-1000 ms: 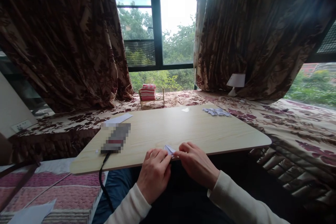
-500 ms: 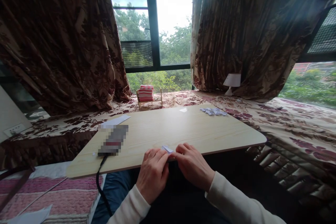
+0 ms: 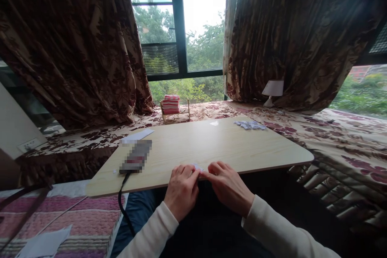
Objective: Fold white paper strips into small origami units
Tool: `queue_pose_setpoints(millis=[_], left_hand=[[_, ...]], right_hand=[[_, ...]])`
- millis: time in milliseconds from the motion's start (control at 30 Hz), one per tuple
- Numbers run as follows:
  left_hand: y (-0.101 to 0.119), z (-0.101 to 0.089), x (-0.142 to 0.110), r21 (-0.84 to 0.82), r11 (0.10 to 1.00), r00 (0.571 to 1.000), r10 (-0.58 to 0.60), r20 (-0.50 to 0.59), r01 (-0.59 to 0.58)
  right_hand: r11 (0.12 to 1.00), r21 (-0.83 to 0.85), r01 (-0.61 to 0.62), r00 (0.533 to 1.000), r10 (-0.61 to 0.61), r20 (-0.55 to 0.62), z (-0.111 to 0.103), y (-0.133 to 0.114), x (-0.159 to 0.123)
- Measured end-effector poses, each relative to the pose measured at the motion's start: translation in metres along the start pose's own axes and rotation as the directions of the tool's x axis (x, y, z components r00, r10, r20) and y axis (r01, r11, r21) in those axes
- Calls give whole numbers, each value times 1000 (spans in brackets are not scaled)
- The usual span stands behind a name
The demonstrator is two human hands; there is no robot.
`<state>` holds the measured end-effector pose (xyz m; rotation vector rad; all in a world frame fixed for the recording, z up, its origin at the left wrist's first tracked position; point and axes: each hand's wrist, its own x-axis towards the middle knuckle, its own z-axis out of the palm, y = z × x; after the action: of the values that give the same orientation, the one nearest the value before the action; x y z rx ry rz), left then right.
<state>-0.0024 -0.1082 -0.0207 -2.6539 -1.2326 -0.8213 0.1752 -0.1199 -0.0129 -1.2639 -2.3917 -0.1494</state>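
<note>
Both hands meet at the near edge of a pale wooden table. Between them is a small piece of white paper, mostly covered by fingers. My left hand is closed, its thumb and fingertips pinching the paper from the left. My right hand has curled fingers, its thumb and forefinger closed on the paper's right side. At the table's far right lies a heap of small folded paper pieces.
A blurred-out dark device with a black cable lies on the table's left, beside white paper sheets. Behind stand a rack with folded striped cloths and a small lamp. Another sheet rests on the striped quilt.
The view has shifted slightly, so everything sits a little further right. Fingers have moved over the paper, and less of it shows now.
</note>
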Motion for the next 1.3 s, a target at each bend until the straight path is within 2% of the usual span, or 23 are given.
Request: queue_pose_setpoints(millis=[233,467,633,900,1100,1300], left_hand=[[-5,4,-8,-67,996,990,57,-129,-66],[-7,4,-9,-58,995,989,72,-130,-80],[-8,5,-9,-55,994,985,84,-153,-94],[0,6,0,30,1000,999,9,-52,-8],[2,4,2,68,998,999,2,-50,1],[8,5,3,135,991,999,12,-30,-7]], right_hand=[[999,23,-30,1000,30,-7,1,-1,2],[997,59,-48,999,48,-1,-2,-1,2],[999,20,-41,999,41,33,-4,0,9],[998,64,12,997,-17,78,-9,8,6],[999,-48,-24,999,26,45,-4,-9,1],[994,92,-65,998,63,18,-5,1,6]])
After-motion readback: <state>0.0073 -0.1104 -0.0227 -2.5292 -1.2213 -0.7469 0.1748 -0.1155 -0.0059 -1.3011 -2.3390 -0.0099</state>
